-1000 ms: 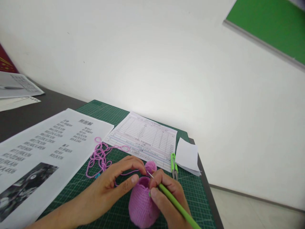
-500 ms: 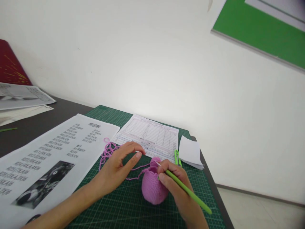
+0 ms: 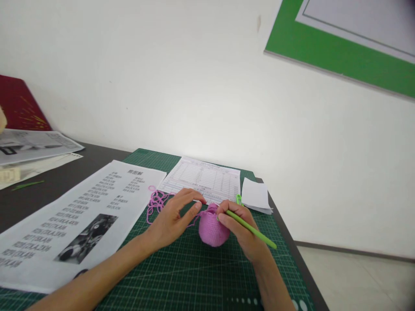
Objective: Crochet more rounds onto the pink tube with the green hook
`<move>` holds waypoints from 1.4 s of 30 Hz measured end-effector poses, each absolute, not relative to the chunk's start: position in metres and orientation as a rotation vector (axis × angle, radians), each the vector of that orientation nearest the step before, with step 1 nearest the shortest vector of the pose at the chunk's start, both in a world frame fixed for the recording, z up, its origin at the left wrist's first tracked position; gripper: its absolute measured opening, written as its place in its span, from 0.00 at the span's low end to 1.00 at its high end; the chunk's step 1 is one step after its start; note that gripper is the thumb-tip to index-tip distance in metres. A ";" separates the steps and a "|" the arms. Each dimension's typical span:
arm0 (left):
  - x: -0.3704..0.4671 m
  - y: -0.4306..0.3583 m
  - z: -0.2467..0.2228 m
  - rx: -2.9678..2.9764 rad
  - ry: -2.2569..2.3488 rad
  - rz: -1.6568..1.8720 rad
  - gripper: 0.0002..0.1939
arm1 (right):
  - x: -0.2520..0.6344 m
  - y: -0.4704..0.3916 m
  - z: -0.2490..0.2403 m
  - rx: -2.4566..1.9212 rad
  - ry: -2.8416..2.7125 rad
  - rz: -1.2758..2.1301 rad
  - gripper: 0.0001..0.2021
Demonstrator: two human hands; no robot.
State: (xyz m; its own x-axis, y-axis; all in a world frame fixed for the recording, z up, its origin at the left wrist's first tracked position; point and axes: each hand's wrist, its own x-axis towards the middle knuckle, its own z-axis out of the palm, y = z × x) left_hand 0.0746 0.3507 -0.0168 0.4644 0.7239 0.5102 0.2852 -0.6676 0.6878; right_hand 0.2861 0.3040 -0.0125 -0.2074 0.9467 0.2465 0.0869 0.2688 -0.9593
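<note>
Head camera view shows the left hand (image 3: 171,220) with its thumb and forefinger curved, a narrow gap between their tips, near the top of the pink crocheted piece (image 3: 214,232). The right hand (image 3: 240,224) is closed around the green hook (image 3: 256,233) and its fingertips are at the upper edge of this piece, which is between both hands, above the green cutting mat (image 3: 184,272). If the piece touches the mat, I cannot tell. Loose pink yarn (image 3: 157,202) lies beside the printed sheet (image 3: 97,203), left of the piece.
</note>
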 end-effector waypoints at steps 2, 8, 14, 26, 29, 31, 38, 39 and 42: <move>0.076 0.348 -0.016 2.210 0.800 1.115 0.11 | 0.286 0.304 -0.011 -0.988 -1.570 1.076 0.15; 0.081 0.342 -0.012 2.194 0.744 1.118 0.11 | 0.282 0.304 -0.012 -0.980 -1.595 1.047 0.16; 0.085 0.337 -0.007 2.154 0.784 1.058 0.10 | 0.273 0.302 -0.011 -0.979 -1.601 1.063 0.15; 0.086 0.335 -0.004 2.000 0.730 0.953 0.07 | 0.277 0.298 -0.005 -1.025 -1.613 1.003 0.10; 0.088 0.333 -0.005 1.941 0.741 0.970 0.09 | 0.275 0.296 -0.007 -1.021 -1.614 0.999 0.10; 0.089 0.332 -0.005 1.911 0.750 0.978 0.10 | 0.275 0.297 -0.008 -1.019 -1.611 1.000 0.10; 0.084 0.332 -0.002 1.840 0.709 0.914 0.09 | 0.280 0.297 -0.002 -0.974 -1.650 0.894 0.08; 0.083 0.332 -0.002 1.823 0.696 0.896 0.08 | 0.280 0.297 -0.002 -0.961 -1.636 0.853 0.09; 0.082 0.332 0.000 1.767 0.651 0.846 0.08 | 0.279 0.296 -0.002 -0.921 -1.552 0.747 0.16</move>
